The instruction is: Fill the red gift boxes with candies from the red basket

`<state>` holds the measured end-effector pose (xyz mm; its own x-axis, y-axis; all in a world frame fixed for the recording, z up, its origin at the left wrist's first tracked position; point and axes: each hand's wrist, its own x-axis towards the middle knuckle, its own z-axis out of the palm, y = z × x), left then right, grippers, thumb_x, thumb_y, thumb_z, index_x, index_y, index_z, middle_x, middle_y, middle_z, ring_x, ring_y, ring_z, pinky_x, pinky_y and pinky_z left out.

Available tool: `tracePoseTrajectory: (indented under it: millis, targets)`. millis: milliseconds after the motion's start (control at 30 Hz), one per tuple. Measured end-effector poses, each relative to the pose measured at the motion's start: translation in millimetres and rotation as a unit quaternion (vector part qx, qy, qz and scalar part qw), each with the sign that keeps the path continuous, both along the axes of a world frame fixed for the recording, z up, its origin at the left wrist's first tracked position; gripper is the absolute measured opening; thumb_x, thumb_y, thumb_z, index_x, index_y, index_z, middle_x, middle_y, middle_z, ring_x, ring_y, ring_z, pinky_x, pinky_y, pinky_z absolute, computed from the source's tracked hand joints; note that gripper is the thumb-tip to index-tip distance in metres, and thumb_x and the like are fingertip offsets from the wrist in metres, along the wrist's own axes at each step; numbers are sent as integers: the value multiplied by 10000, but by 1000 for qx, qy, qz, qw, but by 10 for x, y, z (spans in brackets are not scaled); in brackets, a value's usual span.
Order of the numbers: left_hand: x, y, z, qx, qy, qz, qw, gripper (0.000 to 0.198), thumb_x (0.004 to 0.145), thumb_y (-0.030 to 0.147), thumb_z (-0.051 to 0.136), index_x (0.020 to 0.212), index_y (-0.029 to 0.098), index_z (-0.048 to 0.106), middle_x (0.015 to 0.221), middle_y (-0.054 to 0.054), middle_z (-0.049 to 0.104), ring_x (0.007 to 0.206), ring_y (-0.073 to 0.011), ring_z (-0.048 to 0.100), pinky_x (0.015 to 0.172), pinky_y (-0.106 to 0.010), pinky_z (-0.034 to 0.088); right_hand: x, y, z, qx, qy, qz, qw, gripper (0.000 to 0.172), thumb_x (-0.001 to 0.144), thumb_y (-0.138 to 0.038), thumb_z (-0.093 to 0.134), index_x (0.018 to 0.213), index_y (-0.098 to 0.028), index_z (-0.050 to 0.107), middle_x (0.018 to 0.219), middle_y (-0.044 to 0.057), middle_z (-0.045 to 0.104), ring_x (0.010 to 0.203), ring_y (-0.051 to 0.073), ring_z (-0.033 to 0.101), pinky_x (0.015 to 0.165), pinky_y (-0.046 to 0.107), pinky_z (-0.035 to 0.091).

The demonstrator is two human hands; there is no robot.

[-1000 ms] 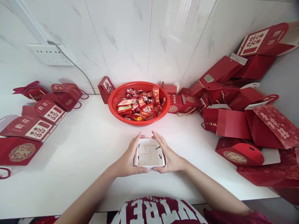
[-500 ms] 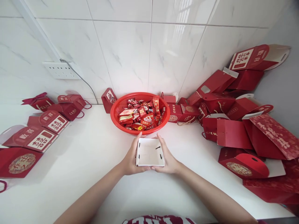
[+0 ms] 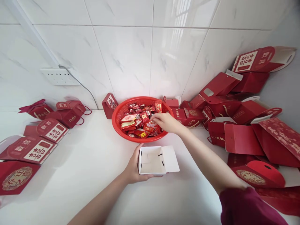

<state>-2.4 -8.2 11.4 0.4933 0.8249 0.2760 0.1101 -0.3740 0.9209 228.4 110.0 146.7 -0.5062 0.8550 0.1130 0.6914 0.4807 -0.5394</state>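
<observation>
Hand, left (image 3: 134, 168): curled half-open, gripping square white-lined cardboard box (image 3: 153, 158)
Hand, right (image 3: 167, 122): fingertips bunched at red-wrapped candies (image 3: 143, 134) — cannot tell whether pinching
Box: just before round red plastic basket (image 3: 118, 130)

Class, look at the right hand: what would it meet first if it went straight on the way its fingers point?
The right hand would likely meet wrapped sweets in the red basket first; whether it touches them now is unclear.

The left hand (image 3: 135, 168) curves near, thumb (image 3: 145, 177) pointing right, while the right hand (image 3: 167, 122) reaches farther, fingers (image 3: 157, 116) bent and pointing left.
</observation>
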Motion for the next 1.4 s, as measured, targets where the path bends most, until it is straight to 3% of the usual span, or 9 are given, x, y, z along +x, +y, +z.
tracePoseTrajectory:
  millis: [100, 233, 433, 567, 667, 900, 1067, 1300, 1400]
  targets:
    - [-28, 1, -1, 7, -3, -3, 1000, 1201, 646, 498, 808, 1556, 302, 49, 1427, -172, 418, 1297, -390, 490, 1046, -648, 421, -297, 388, -97, -67, -90, 53, 992, 190, 864, -258, 651, 1017, -157, 702, 1039, 122, 733, 950, 283, 680, 843, 366, 505]
    - [-64, -6, -6, 4, -2, 6, 1000, 1132, 631, 467, 816, 1531, 302, 149, 1439, -151, 407, 1320, -379, 463, 1083, -599, 411, -588, 473, -313, -142, -140, 150, 968, 624, 615, -349, 854, 1204, -261, 669, 1076, 49, 746, 844, 254, 707, 696, 302, 527]
    - [-64, -6, -10, -11, -6, 2, 1000, 1181, 625, 404, 828, 1553, 254, 113, 1436, -169, 401, 1315, -379, 465, 1095, -592, 385, -533, 433, -412, -155, -146, 151, 965, 681, 669, -273, 790, 1315, -204, 584, 1157, 129, 705, 953, 320, 685, 773, 372, 527]
    - [-64, -14, 11, -15, 0, 0, 1000, 1159, 636, 433, 812, 1552, 320, 113, 1450, -147, 412, 1310, -381, 476, 1084, -612, 406, -303, 448, -409, -153, 17, 161, 975, 532, 794, -288, 720, 1295, -205, 563, 1283, 65, 638, 1109, 231, 630, 951, 337, 499]
    - [-71, -26, 24, -12, 13, 2, 1000, 1171, 629, 450, 812, 1554, 328, 104, 1463, -151, 406, 1320, -396, 469, 1083, -621, 410, -222, 424, -442, -186, 178, 164, 952, 494, 815, -234, 692, 1290, -200, 559, 1213, 45, 657, 1002, 182, 653, 907, 327, 534]
    - [-75, -26, 28, -1, 27, 11, 1000, 1145, 624, 453, 808, 1539, 345, 128, 1447, -142, 433, 1303, -408, 485, 1066, -640, 408, -243, 367, -458, -278, 272, 138, 911, 460, 773, -66, 602, 1215, -193, 586, 1162, 65, 652, 928, 172, 664, 797, 353, 611]
    - [-72, -17, 22, 1, 39, 22, 999, 1144, 620, 505, 795, 1542, 334, 138, 1453, -146, 441, 1302, -420, 490, 1054, -636, 418, -254, 368, -430, -304, 284, 117, 902, 438, 801, -55, 591, 1214, -196, 629, 1186, 67, 658, 981, 164, 670, 875, 355, 613]
    - [-65, -21, 29, 2, 23, 16, 1000, 1127, 634, 469, 800, 1541, 335, 144, 1473, -140, 408, 1318, -399, 486, 1061, -615, 435, -276, 380, -483, -254, 233, 70, 936, 376, 784, -87, 608, 1138, -195, 677, 1078, 56, 693, 713, 134, 655, 585, 284, 627]
    - [-64, -25, 18, 9, 29, 22, 999, 1126, 639, 496, 790, 1546, 321, 145, 1466, -142, 426, 1307, -396, 503, 1052, -610, 446, -282, 398, -503, -194, 229, 88, 950, 362, 800, -67, 555, 1131, -174, 655, 1081, 62, 699, 820, 165, 679, 731, 349, 621]
